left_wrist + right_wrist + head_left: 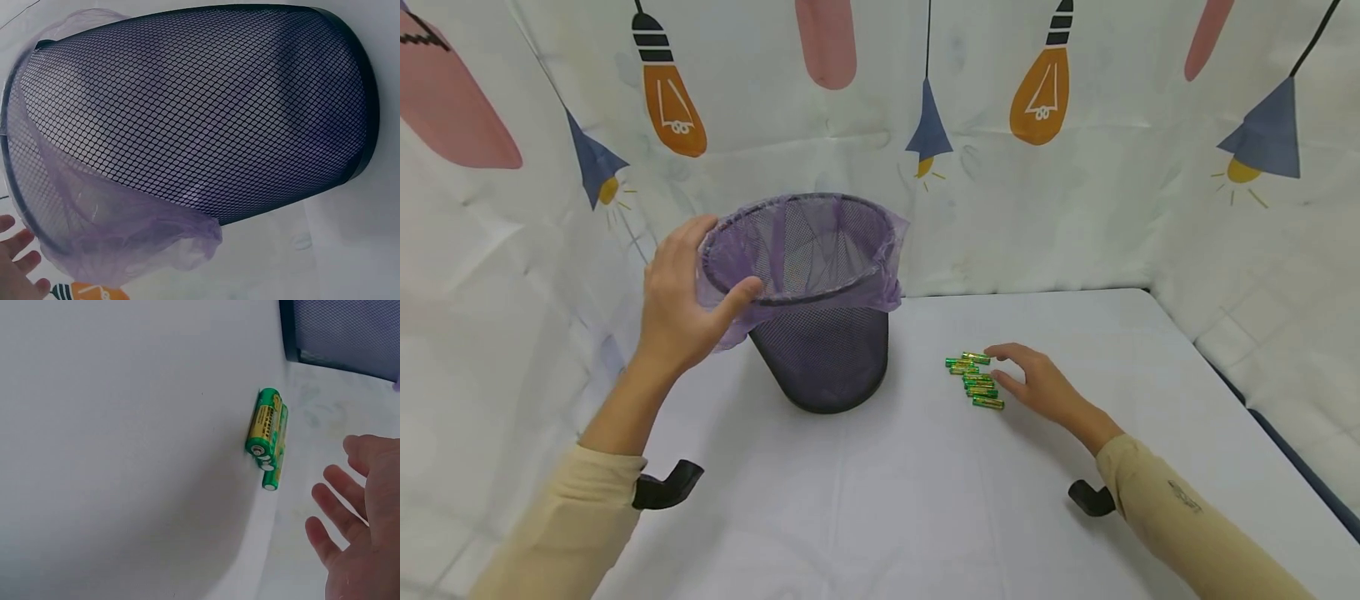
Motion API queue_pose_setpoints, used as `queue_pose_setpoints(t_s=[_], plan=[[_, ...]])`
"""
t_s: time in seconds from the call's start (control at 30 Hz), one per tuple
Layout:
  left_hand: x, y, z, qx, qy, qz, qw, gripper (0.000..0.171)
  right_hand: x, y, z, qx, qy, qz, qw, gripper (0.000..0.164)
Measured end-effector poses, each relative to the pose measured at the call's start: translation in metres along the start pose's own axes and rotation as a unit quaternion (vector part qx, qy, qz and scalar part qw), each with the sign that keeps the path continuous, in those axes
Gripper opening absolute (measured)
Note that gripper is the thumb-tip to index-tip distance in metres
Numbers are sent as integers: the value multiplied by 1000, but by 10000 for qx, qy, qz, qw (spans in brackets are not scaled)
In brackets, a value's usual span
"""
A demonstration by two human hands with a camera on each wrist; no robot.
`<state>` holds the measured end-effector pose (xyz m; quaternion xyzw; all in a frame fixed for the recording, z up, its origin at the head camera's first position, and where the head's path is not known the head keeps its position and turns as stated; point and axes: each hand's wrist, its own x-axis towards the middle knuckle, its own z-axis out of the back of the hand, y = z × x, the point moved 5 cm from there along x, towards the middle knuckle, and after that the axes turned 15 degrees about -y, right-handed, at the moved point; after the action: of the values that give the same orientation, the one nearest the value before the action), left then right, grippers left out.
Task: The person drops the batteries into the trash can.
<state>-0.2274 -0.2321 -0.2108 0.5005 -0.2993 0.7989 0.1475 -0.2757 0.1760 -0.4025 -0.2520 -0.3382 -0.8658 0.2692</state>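
A black mesh waste bin (823, 358), lined with a thin purple plastic bag (889, 283) folded over its rim, stands on the white table. My left hand (681, 292) is at the left of the rim with its thumb across the front edge. The left wrist view shows its spread fingers (25, 262) beside the rim; whether they press on it is hard to tell. Several green and gold batteries (979, 379) lie side by side right of the bin. Just right of them hovers my right hand (1037, 383), fingers apart and nothing held; a gap to the batteries (267, 428) shows.
The table (910, 508) has a white cover, and its right edge (1247, 408) runs beside a hanging sheet. More sheet with printed lamps and bulbs (1041, 96) closes off the back and left. Black curved pieces (666, 487) stick out at both sleeves.
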Motion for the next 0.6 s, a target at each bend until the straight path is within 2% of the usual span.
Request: queue_pose_setpoints(t_s=[0.1,0.3,0.6], plan=[[2,6,1,-34,237,256,9994,69,2,-4,-2,86,-33,-104,9999,38],[5,14,-1,-111,695,569,9959,70,7,-8,-9,154,-74,-226,9996,37],[5,21,-2,-144,951,856,9917,72,14,-16,-16,82,-53,-469,9989,36]])
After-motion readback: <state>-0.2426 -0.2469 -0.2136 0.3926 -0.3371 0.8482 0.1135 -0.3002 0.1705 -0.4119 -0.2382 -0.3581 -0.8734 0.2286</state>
